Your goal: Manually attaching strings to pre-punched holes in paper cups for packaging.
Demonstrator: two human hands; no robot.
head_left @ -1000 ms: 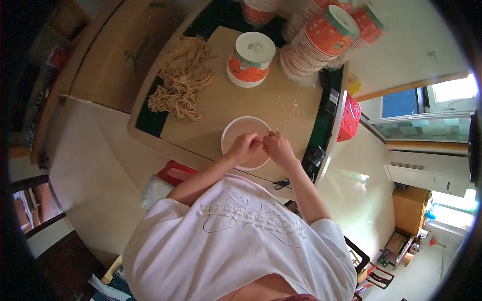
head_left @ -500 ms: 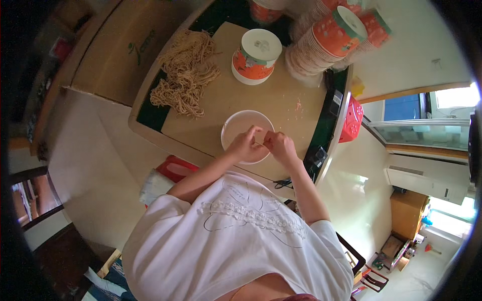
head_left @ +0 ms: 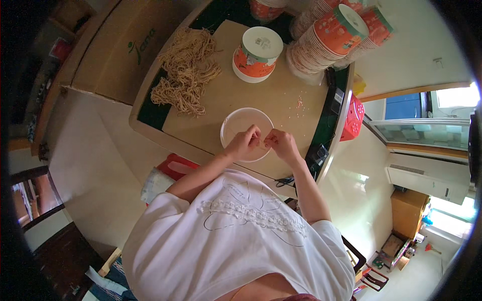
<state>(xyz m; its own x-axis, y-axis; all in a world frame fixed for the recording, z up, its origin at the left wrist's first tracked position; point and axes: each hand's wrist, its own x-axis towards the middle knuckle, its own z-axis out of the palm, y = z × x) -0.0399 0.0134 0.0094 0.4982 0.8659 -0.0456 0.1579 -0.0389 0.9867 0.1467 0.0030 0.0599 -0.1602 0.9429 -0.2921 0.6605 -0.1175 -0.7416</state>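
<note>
Over a white bowl (head_left: 233, 128) at the table's near side, my two hands work close together. My left hand (head_left: 244, 141) is closed in a pinch, and so is my right hand (head_left: 282, 143), just beside it. A thin pale strand (head_left: 261, 145) seems to run between their fingertips; its ends are hidden in the fingers. A loose heap of tan cords (head_left: 188, 70) lies at the left of the board. Further back, an orange and green paper bowl (head_left: 255, 63) stands upside down with a white one beneath it.
Stacked paper bowls (head_left: 329, 42) in clear plastic lean at the back right. Small pinkish crumbs (head_left: 299, 104) dot the brown board (head_left: 221, 108). Dark devices (head_left: 317, 154) and cables lie along the right edge. A large cardboard box (head_left: 120, 55) stands left of the table; a red stool (head_left: 353, 119) right.
My hands have drawn slightly apart over the bowl, and the thin strand between them shows more clearly. The cord heap and the bowls stay where they were.
</note>
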